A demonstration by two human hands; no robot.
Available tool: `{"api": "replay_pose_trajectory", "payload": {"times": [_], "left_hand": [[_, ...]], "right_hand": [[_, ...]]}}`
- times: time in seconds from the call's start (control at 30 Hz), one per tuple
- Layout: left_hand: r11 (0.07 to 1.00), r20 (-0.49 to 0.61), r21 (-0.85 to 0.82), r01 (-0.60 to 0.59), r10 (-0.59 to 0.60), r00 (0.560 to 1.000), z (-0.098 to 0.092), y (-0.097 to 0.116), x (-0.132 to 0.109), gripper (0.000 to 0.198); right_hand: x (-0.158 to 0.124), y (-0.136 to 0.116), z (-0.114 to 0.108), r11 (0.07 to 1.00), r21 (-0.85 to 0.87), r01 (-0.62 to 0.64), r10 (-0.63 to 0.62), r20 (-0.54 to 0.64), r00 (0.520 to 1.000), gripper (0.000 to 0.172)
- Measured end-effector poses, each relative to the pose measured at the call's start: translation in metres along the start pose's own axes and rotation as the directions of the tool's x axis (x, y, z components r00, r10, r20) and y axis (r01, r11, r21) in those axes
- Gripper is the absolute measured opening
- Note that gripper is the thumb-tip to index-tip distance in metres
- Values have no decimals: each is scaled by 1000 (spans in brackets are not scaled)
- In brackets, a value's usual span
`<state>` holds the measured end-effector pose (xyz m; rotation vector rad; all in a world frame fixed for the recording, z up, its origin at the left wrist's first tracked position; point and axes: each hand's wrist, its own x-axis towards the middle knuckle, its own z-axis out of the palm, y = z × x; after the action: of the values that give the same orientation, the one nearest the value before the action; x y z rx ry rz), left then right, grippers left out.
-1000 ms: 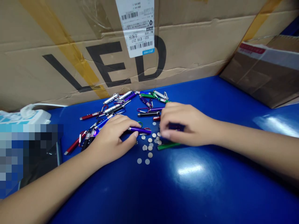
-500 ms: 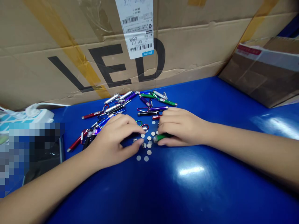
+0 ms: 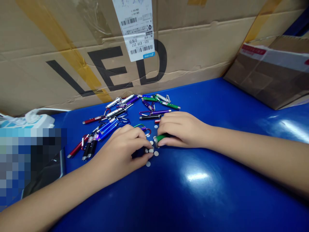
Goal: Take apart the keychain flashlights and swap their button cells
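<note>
My left hand (image 3: pixel 130 148) is closed, with thumb and fingertips pinching a few small silver button cells (image 3: pixel 151 150). In my right hand (image 3: pixel 177 129) is a short green torch tube (image 3: pixel 161 138), its end turned towards my left hand. Several more button cells (image 3: pixel 156 154) lie loose on the blue table between and in front of the hands. A red carabiner clip (image 3: pixel 149 131) shows just behind my left fingertips. Fingers cover part of the green tube and some of the cells.
Keyring torches (image 3: pixel 113 114) in several colours lie in a loose heap behind the hands. A large cardboard box (image 3: pixel 79 45) stands at the back, a smaller carton (image 3: pixel 270 74) at right. At left are a white power strip (image 3: pixel 43 122) and a dark, partly blurred-out object (image 3: pixel 47 167).
My left fingertips have come together over the button cells, which sit closer together now. The right hand still holds the green tube. The whole view has shifted slightly.
</note>
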<state>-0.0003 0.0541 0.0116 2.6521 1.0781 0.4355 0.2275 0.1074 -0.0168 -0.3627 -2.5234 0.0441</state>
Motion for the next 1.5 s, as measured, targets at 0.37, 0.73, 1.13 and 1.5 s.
{"api": "replay_pose_trajectory", "payload": {"times": [0.37,0.73,1.13,1.5], "left_hand": [[995,-423,48,-90,102,900,-11,7,-3,9],[998,-330,25,-66,70,941,-14,11,-3,11],[989,-267,83,-124,142,953,-15,13,-7,2],[976,-10,186,-111,115,993,4,6,-8,19]], "right_hand": [[8,-24,0,914,386,-123,175,-101,979,22],[8,-23,5,887,448,-114,167,-81,983,20],[6,-19,1,939,320,-124,196,-203,959,25],[6,-19,2,949,293,-120,195,-241,951,23]]}}
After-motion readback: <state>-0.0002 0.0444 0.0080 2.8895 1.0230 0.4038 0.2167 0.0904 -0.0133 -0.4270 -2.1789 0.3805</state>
